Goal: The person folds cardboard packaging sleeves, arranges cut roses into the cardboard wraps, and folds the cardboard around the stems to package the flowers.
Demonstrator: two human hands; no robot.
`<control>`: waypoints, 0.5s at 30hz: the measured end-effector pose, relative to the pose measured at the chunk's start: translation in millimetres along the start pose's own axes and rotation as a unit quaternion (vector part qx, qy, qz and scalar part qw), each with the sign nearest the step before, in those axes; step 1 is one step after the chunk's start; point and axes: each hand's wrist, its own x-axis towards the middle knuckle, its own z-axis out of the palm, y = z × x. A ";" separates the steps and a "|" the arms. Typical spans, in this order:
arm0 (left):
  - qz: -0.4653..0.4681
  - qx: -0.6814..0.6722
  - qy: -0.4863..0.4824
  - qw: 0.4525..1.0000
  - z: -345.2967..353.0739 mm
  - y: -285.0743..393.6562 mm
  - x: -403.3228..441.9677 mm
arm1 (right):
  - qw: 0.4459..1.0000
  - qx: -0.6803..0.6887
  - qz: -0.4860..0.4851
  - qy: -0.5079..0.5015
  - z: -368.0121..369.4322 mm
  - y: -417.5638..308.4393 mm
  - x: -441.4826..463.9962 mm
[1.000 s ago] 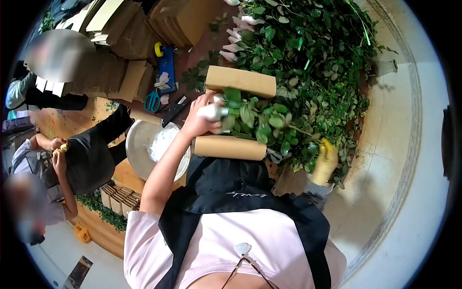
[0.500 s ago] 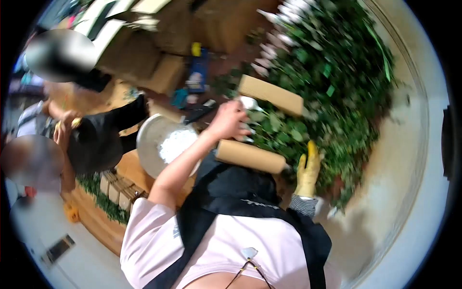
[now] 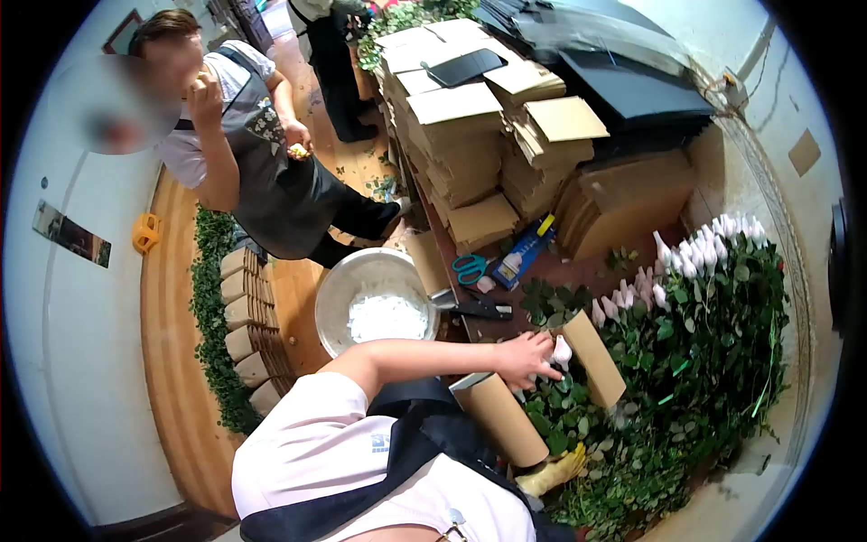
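Note:
My left hand reaches in bare, fingers spread, beside a white wrapped flower head at the end of leafy stems. Lower down, my right hand, in a yellow glove, lies on green foliage with its fingers stretched out. Between the hands is a rolled brown cardboard sheet. A second cardboard piece stands on the other side of the flower. Many white-wrapped flowers with a mass of leaves fill the right side.
A tub of white bits stands left of the table. Teal scissors, a black tool and a blue box lie near stacked cardboard. A co-worker stands at upper left; another person is behind.
The view has swung left, bringing the room into sight. My left hand has come off the flower it was around. My right hand has moved from the stems and opened.

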 end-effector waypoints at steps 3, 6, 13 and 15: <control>0.005 -0.021 0.010 1.000 2.7 -2.6 -1.6 | 0.955 -0.227 -0.183 -0.054 -8.9 9.8 3.8; 0.002 -0.037 0.010 0.999 4.0 -2.1 -1.4 | 0.975 -0.158 -0.142 -0.058 -10.0 34.4 11.3; 0.014 -0.039 0.018 0.999 9.5 -3.9 -0.1 | 0.998 -0.027 -0.044 -0.024 23.5 3.2 13.3; 0.007 -0.053 0.008 0.999 9.9 -4.3 0.4 | 0.998 -0.037 -0.051 -0.026 28.5 -0.7 18.2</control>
